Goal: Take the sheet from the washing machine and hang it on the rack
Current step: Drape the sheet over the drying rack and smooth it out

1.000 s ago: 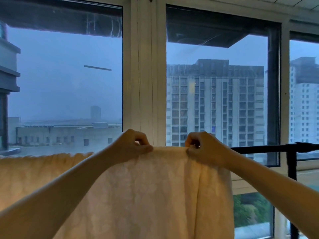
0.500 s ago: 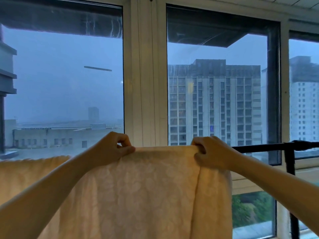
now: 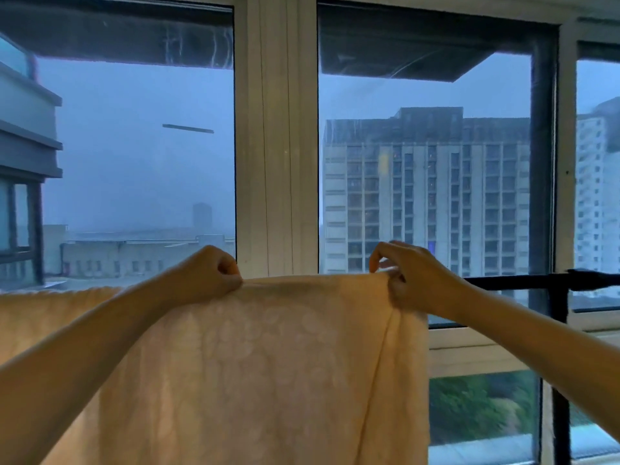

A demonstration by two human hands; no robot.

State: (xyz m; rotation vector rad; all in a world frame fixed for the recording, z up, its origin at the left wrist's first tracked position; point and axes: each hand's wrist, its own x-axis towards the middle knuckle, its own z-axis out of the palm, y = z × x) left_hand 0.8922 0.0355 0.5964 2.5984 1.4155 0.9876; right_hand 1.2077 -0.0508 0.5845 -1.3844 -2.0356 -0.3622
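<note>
Now wider apart than before, left hand (image 3: 214, 273) and right hand (image 3: 412, 276) pinch the peach sheet (image 3: 268, 364) over the black rack (image 3: 503, 282) — spreading it out.

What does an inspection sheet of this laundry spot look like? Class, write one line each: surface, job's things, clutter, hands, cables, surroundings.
Surface: nothing seen.
Job's things: pale yellow patterned fabric sheet hangs over the black metal rack rail; the rail's right end is bare.
Clutter: nothing seen.
Hands: left hand and right hand each pinch the sheet's top edge.
Cables: nothing seen.
Surroundings: white-framed window; grey tower block outside.
</note>
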